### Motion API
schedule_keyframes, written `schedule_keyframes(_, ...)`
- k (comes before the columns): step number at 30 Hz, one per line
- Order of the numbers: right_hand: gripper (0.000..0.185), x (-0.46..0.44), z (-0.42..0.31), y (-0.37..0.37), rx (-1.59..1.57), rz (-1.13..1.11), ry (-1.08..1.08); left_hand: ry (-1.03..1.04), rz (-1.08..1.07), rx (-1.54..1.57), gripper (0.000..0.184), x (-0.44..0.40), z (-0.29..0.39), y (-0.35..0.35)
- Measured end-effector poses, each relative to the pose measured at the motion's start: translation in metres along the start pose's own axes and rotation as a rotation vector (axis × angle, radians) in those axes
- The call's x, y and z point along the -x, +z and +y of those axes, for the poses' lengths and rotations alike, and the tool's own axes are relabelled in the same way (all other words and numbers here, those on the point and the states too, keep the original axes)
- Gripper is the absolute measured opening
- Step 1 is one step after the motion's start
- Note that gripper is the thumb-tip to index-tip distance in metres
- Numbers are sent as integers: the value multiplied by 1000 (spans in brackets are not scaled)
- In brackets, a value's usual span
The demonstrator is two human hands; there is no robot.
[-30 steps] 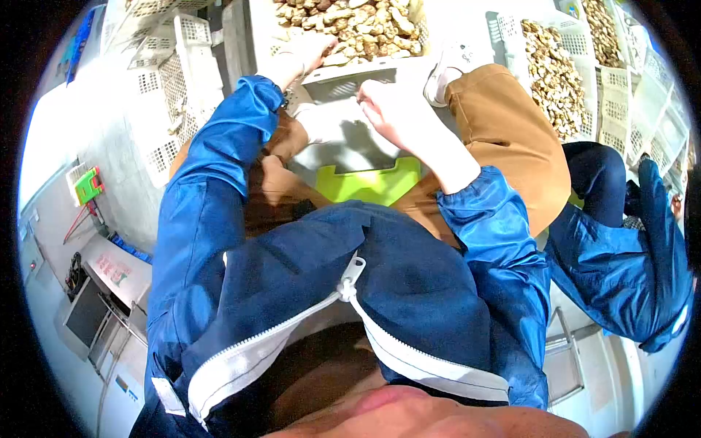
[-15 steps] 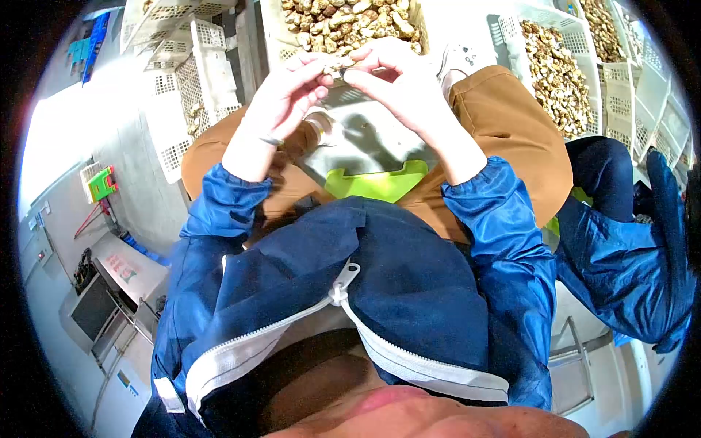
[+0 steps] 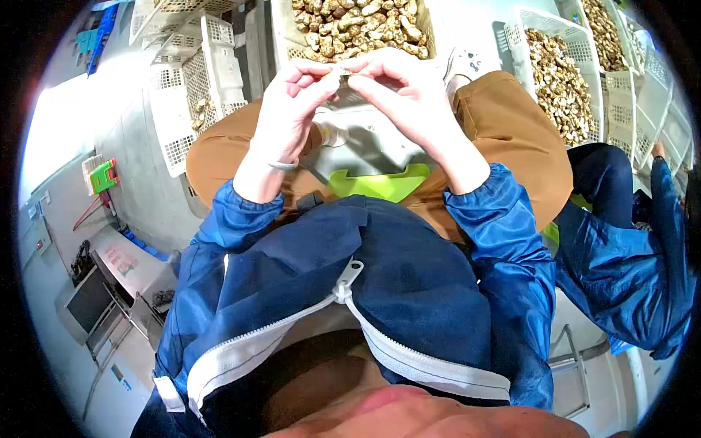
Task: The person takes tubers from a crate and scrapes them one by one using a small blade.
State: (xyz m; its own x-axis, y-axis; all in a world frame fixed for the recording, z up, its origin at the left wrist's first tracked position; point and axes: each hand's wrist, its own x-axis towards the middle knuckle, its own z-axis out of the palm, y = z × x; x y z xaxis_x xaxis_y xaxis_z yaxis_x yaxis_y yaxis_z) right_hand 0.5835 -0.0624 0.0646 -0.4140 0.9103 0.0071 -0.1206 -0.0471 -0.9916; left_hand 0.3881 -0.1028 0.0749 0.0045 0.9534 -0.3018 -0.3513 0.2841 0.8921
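My left hand (image 3: 296, 106) and my right hand (image 3: 409, 91) meet just in front of a crate, fingertips pinched together. Between them is a small pale-and-brown piece (image 3: 343, 74), mostly covered by the fingers; it resembles the mushroom-like pieces (image 3: 358, 29) heaped in the cream plastic crate (image 3: 280, 29) just beyond. My left hand has its thumb and forefinger closed on one side of the piece. My right thumb and forefinger close on the other side.
On the right, another white crate (image 3: 597, 95) holds more pieces, with further crates behind. Beside it sits a co-worker in a blue jacket (image 3: 621, 270). Stacked white crates (image 3: 223, 66) stand on the left. A lime-green plastic edge (image 3: 380, 184) shows between my knees.
My left hand has turned and its fingers have closed in towards my right hand. The co-worker's arm at the right has shifted, and a hand now shows there.
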Motion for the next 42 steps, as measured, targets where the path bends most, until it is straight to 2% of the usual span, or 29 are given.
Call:
schedule_keyframes(2,11,-2,4,-9,52,30,105,-45,-12,54,19,0,1,1)
schedule_keyframes(3,14,-6,7,-7,-234,24,48,-49,-26,71,20,-1,1,0)
schedule_keyframes(5,15,-3,4,-11,31,22,120,-56,-52,103,22,-2,0,-2)
schedule_keyframes(8,16,-6,22,-2,19,6,-209,95,-12,-21,28,-4,-7,3)
schedule_keyframes(9,15,-6,19,-6,-38,-2,-81,162,-5,-76,29,-4,-8,3)
schedule_keyframes(11,13,-6,3,-14,-147,-21,171,162,-28,-219,31,1,-3,-1)
schedule_keyframes(12,12,-6,0,-13,-186,-32,162,188,-42,-233,30,1,-1,1)
schedule_keyframes(15,13,-6,14,-4,-139,-86,-56,294,-76,-360,31,2,-1,-1)
schedule_keyframes(16,11,-2,12,-4,-123,-75,80,330,-87,-416,32,2,-1,-2)
schedule_keyframes(19,9,-7,7,-15,-351,-100,293,342,-125,-445,33,4,2,-4)
schedule_keyframes(23,14,-4,4,-8,-114,-128,104,402,-145,-625,42,5,5,-5)
schedule_keyframes(24,19,-6,12,-5,-173,-94,50,415,-158,-661,45,6,6,-4)
schedule_keyframes(25,18,-7,15,-8,-304,-106,142,428,-171,-698,49,7,6,-3)
schedule_keyframes(27,17,-8,15,-15,-563,-132,321,399,-160,-624,56,6,7,-2)
schedule_keyframes(28,16,-7,14,-14,-600,-137,330,385,-153,-586,59,6,8,-1)
schedule_keyframes(31,17,-4,13,-9,-514,-161,276,390,-131,-569,67,5,9,2)
schedule_keyframes(32,15,-4,10,-9,-391,-163,262,357,-133,-537,73,6,9,5)
schedule_keyframes(35,12,-4,-3,-12,-118,-144,155,198,-32,-273,77,8,10,16)
schedule_keyframes(36,10,-5,0,-12,-154,-139,66,137,-45,-192,65,7,9,14)
schedule_keyframes(39,10,-3,1,-8,-151,-174,2,-93,-140,-236,45,7,17,-3)
schedule_keyframes(40,11,-3,-1,-9,-174,-167,37,-31,-66,-298,30,9,18,3)
schedule_keyframes(42,13,-4,-6,-10,-220,-153,107,-33,-48,-310,30,11,17,2)
